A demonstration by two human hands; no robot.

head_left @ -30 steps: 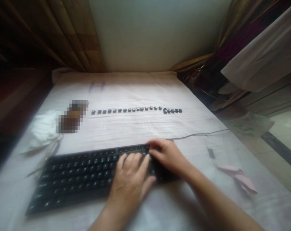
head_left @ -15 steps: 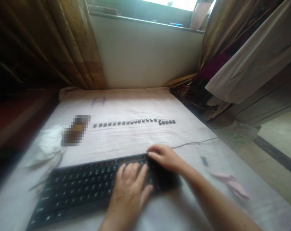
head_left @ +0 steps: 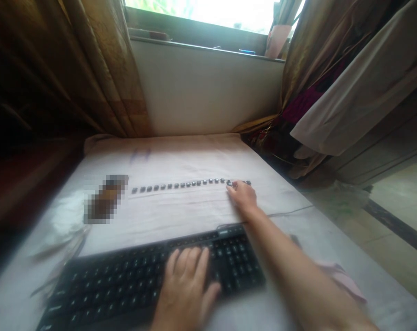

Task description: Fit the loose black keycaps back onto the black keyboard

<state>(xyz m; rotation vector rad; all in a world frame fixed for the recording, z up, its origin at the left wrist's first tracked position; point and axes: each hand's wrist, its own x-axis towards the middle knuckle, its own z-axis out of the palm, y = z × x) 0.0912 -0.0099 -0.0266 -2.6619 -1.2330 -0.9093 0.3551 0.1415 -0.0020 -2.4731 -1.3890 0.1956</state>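
Observation:
A black keyboard (head_left: 125,280) lies on the cloth-covered surface, its near left part cut off by the frame. My left hand (head_left: 186,285) rests flat over its middle keys, fingers stretched and thumb apart. Beyond it, a row of small dark keycaps (head_left: 176,185) runs across the cloth. My right hand (head_left: 243,197) is at the right end of this row. Its thumb and finger close on a keycap (head_left: 228,182), and the hand covers most of the neighbouring ones.
A thin cable (head_left: 291,211) runs off to the right. Pink cloth (head_left: 343,280) lies beside my right forearm. At left are a white crumpled bag (head_left: 68,216) and a blurred-out brown item (head_left: 107,198). Curtains (head_left: 105,69) flank the window wall (head_left: 208,87).
My right hand has left the keyboard's top edge and reached forward to the right end of the keycap row. My left hand stays on the keys. The view has tilted up slightly.

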